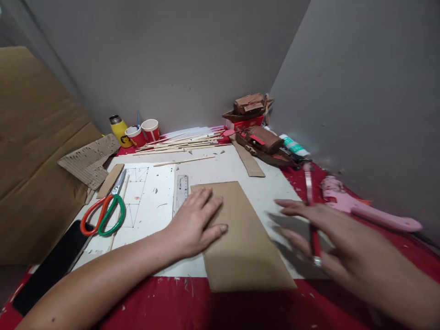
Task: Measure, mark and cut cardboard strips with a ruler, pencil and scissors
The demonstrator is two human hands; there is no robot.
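Note:
My left hand (197, 224) lies flat on the left side of a brown cardboard piece (244, 247), its fingers spread. A clear ruler (182, 190) lies just beyond that hand, partly hidden by it. To the right of the cardboard, my right hand (338, 245) is raised and blurred by motion. It holds a slim red tool (314, 240) with a silvery upper part, which looks like a utility knife. Its fingers point toward the cardboard without touching it. Scissors (110, 208) with orange and green handles lie to the left, on a sheet with pencil-drawn shapes (140, 188).
Thin wooden sticks (182, 145) lie at the back beside two red cups (150, 130) and a yellow bottle (121, 131). Brown model boats (264, 142) stand back right. A pink glue gun (371, 208) lies right. Large cardboard (37, 151) and a black phone (51, 268) are left.

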